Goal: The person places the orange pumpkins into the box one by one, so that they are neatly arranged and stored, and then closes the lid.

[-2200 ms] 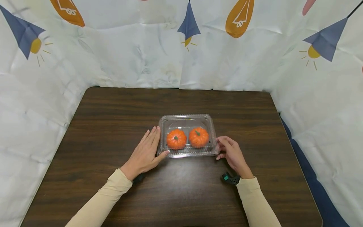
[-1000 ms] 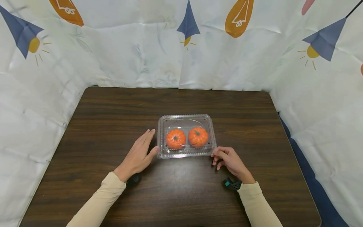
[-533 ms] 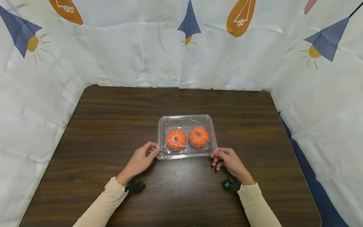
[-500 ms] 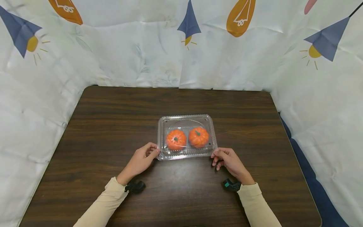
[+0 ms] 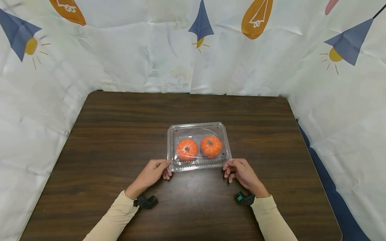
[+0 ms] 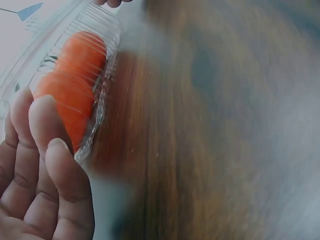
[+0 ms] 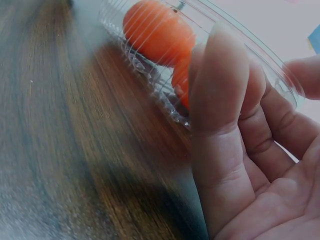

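A clear plastic clamshell container sits mid-table with its lid down. Inside are two small orange pumpkins with green stems, the left pumpkin and the right pumpkin. My left hand pinches the near left corner, thumb on top and the other fingers below. At the near right corner, my right hand holds the rim between thumb and fingers. In the right wrist view, the thumb lies over the rim while the fingers are beneath. Reddish reflections of the pumpkins show on the wood below the container's near side.
The dark wood-grain table has rounded far corners. A white printed cloth hangs around its back and sides. Black straps with small devices are on both wrists, such as the right wrist device. Blue fabric shows past the right edge.
My left hand has gone from lying flat along the container's left side to pinching its near left corner. My right hand has slid to the near right corner. The container's near edge has shifted slightly towards me.
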Available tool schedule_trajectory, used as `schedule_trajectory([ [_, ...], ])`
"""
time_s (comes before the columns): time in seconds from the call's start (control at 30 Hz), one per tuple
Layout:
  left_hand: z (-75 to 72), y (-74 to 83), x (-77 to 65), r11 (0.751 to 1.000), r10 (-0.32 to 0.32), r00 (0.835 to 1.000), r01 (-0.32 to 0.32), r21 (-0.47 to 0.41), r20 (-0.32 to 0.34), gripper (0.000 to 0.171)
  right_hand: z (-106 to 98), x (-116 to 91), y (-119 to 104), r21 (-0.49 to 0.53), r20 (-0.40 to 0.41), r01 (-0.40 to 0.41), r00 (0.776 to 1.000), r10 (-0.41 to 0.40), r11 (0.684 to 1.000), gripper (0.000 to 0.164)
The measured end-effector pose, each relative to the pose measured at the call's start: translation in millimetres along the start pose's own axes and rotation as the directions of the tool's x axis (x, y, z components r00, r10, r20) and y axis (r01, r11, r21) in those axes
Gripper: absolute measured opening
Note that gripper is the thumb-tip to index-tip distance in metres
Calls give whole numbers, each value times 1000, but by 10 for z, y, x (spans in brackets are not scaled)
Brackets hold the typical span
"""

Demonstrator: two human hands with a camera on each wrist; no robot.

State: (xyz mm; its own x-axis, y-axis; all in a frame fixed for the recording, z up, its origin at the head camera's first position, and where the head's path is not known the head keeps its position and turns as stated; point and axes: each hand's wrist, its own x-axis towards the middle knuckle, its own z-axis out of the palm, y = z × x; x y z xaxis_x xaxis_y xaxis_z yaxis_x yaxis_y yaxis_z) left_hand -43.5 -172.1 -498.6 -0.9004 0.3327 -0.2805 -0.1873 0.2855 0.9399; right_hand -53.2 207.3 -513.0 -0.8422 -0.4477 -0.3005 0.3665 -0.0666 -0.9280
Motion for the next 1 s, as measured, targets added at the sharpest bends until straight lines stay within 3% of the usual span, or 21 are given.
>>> schedule_trajectory([
  [0.43, 68, -80, -73, 989, 51, 994, -37, -140, 94, 35, 17, -23, 4, 31, 6, 7, 1000, -7, 999, 36],
  [0.7, 87, -58, -70, 979, -12, 998, 26, -201, 69, 36, 32, -23, 5, 37, 35, 31, 999, -32, 999, 36],
  [1.0, 133, -54, -62, 966, -59, 998, 61, -250, 14, 30, 55, -18, 4, 54, 11, 39, 999, -39, 998, 38],
])
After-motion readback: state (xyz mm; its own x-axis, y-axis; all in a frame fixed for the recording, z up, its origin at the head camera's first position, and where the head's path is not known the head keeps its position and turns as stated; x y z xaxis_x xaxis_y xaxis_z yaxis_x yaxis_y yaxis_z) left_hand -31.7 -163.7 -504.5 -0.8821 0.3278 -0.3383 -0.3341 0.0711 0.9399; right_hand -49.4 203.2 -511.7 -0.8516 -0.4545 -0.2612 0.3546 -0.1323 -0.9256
